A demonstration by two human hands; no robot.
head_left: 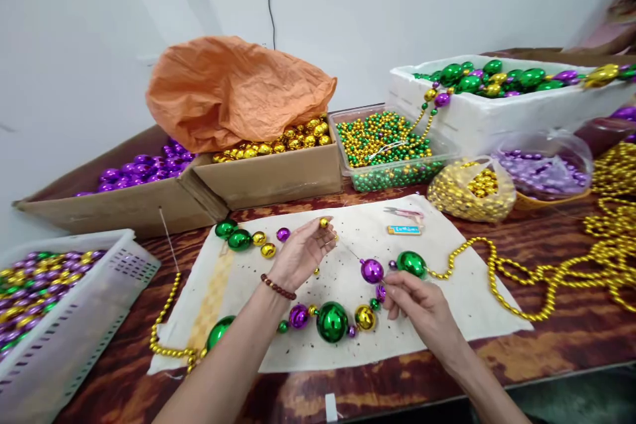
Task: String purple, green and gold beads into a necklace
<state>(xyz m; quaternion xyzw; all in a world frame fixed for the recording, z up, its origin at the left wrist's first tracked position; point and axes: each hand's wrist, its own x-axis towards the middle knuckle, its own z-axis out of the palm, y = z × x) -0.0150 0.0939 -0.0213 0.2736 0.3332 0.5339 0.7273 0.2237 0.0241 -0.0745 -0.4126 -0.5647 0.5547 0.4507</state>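
I have one cloth (447, 308), one strand (332, 321) bowed along its near side. My right hand (420, 305) pinches the strand; my left hand (304, 248) is far and left of it — thread (350, 249) slanting between. Five balls (239, 239) sit far left: two green, two gold, one purple. Left fingertips pinch one gold bead (324, 222).

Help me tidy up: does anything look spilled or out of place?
Yes: dark specks are scattered over the white cloth, including around the bead strand; they look like stray debris against the pale fabric.
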